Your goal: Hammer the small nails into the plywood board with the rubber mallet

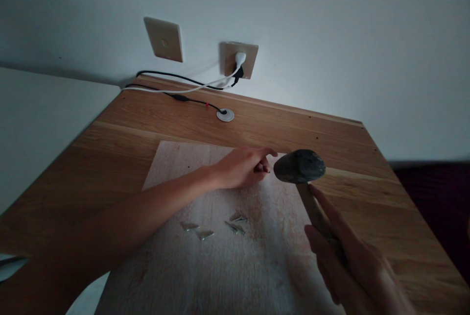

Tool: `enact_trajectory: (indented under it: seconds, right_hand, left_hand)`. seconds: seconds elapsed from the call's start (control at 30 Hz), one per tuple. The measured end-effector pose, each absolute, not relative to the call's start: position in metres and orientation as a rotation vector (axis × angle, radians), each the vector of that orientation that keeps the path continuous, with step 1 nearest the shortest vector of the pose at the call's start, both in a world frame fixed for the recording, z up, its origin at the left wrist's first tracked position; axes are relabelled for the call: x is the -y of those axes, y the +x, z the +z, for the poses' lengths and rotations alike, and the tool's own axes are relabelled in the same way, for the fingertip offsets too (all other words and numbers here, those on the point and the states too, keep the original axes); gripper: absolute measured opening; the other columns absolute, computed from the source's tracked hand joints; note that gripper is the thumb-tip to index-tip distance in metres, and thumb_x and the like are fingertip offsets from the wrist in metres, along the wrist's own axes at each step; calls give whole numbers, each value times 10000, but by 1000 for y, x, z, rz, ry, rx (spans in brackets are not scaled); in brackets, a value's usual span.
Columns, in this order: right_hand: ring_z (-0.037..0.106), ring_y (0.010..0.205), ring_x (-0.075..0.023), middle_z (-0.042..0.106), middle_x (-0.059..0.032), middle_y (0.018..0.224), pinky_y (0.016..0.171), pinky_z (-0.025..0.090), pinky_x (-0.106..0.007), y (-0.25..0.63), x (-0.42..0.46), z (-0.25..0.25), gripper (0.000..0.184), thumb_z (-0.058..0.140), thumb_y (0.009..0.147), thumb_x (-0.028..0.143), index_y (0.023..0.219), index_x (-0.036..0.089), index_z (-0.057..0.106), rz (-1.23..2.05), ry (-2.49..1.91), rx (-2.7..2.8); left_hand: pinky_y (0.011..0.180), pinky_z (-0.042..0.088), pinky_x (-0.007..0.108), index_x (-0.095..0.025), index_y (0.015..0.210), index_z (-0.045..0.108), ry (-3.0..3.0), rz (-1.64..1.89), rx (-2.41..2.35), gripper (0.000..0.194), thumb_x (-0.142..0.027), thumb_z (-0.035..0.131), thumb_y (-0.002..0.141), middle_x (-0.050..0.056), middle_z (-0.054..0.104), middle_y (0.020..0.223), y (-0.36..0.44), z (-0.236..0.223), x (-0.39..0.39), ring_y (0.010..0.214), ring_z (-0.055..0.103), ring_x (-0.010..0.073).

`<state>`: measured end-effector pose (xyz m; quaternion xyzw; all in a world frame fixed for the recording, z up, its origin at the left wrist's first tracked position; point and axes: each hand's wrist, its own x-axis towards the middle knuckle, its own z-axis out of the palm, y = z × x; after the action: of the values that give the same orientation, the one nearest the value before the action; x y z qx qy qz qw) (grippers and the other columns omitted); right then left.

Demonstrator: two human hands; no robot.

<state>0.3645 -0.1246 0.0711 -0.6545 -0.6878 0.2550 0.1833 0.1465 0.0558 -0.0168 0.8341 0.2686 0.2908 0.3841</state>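
My right hand (348,256) is wrapped around the handle of a rubber mallet (299,165), whose dark head is raised over the far right part of a pale wooden board (205,271). Close to the left of that head, my left hand (246,165) rests low at the board's far edge. Its index finger points outward while the other fingers are curled in, pressed on something too small and hidden to name. Several small triangular metal pieces (204,233) lie loose in two groups on the middle of the board, nearer to me than my left hand.
Beneath the board is a brown wooden desktop (367,192), set against a white wall (330,36). A wall socket (251,55) holds white and black plugs. A white cable (165,91) and black cables run left, one through a round grommet (225,115). A blank wall plate (163,39) sits left.
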Motion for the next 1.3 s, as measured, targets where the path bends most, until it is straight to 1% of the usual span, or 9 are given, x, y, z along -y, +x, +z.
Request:
enact_trajectory:
  seconds: [0.13, 0.27, 0.47, 0.57, 0.73, 0.9, 1.1, 1.2, 1.3]
  right_hand:
    - [557, 381, -161, 513, 83, 520, 390, 472, -249, 365, 130, 76, 632, 432, 1163, 437, 1769, 342, 277, 727, -1869, 1925]
    - [559, 352, -174, 521, 90, 476, 397, 466, -282, 363, 133, 79, 642, 415, 1168, 450, 1777, 323, 255, 739, -1889, 1896]
    - [562, 385, -168, 537, 75, 543, 402, 476, -279, 359, 131, 70, 645, 459, 1141, 490, 1756, 347, 326, 798, -1886, 1832]
    - [556, 388, -179, 553, 69, 552, 401, 480, -284, 359, 128, 64, 647, 471, 1136, 476, 1757, 363, 327, 814, -1881, 1830]
    - [550, 403, -180, 573, 54, 574, 390, 474, -274, 360, 125, 61, 616, 516, 1115, 461, 1716, 350, 432, 829, -1834, 1818]
    - [519, 393, -175, 497, 71, 532, 387, 446, -267, 362, 127, 64, 635, 513, 1110, 458, 1730, 387, 394, 802, -1853, 1822]
    - [546, 397, -166, 582, 55, 574, 385, 469, -258, 362, 125, 63, 610, 498, 1123, 457, 1722, 377, 411, 796, -1881, 1865]
    - [541, 376, -154, 552, 68, 561, 379, 457, -246, 363, 125, 62, 615, 476, 1137, 447, 1737, 368, 369, 762, -1864, 1884]
    - [538, 369, -157, 530, 76, 534, 375, 449, -245, 362, 125, 61, 595, 446, 1146, 424, 1734, 362, 377, 769, -1850, 1887]
  left_hand:
    - [764, 533, 269, -174, 1377, 600, 2074, 743, -647, 486, -94, 696, 907, 44, 803, 1017, 146, -19, -56, 848, 729, 152]
    - [772, 537, 274, -187, 1384, 600, 2014, 735, -657, 474, -161, 713, 925, 28, 786, 1005, 146, -20, -57, 830, 717, 148]
    - [806, 542, 286, -203, 1349, 635, 2069, 745, -699, 452, -86, 687, 915, 24, 805, 1019, 147, -17, -55, 849, 742, 152]
    - [798, 541, 285, -186, 1348, 644, 2120, 745, -722, 466, -49, 695, 906, 34, 817, 1001, 148, -15, -54, 847, 755, 159]
    - [802, 541, 289, -145, 1372, 633, 2159, 737, -719, 493, -10, 701, 903, 51, 829, 1002, 148, -13, -54, 878, 769, 173]
    - [792, 550, 284, -151, 1382, 622, 2146, 740, -700, 496, -24, 699, 909, 53, 832, 1022, 148, -14, -55, 875, 773, 170]
    - [791, 543, 274, -161, 1374, 625, 2149, 744, -706, 506, -2, 681, 896, 40, 837, 998, 147, -13, -55, 853, 775, 163]
    - [792, 547, 277, -164, 1373, 622, 2158, 747, -693, 497, -19, 686, 901, 45, 838, 1013, 147, -14, -56, 854, 776, 163]
    - [802, 558, 287, -166, 1373, 625, 2156, 749, -698, 502, -27, 688, 895, 48, 837, 1002, 147, -14, -56, 852, 779, 169]
